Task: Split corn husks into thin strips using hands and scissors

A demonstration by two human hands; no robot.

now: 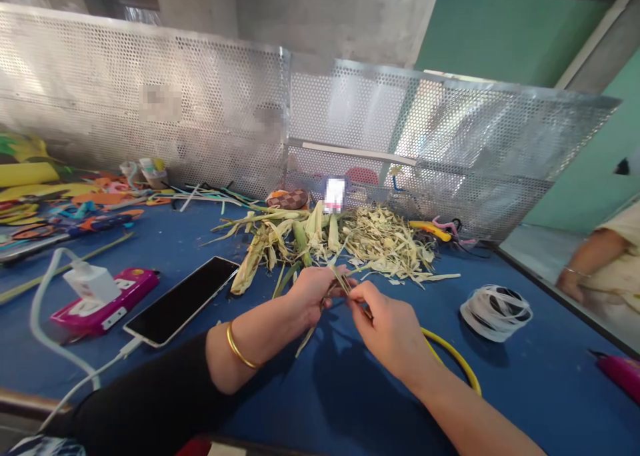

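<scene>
My left hand [316,291] is curled nearly closed around thin dry strips [342,280]; my right hand [391,326] pinches them between thumb and forefinger. The strips are above the blue table [540,383]; pale husks [253,263] lie just beyond.

Workshop; husk scraps [390,243], perforated partition [215,103]

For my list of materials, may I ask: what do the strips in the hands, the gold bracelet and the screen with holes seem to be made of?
Strips: probably dried leaf or husk, matte; pale tan, fibrous.
Gold bracelet: seems polished metal, perhaps plated; smooth, bright shine.
Screen: apparently bare metal sheet; silvery grey, reflective, punched with holes.
</scene>
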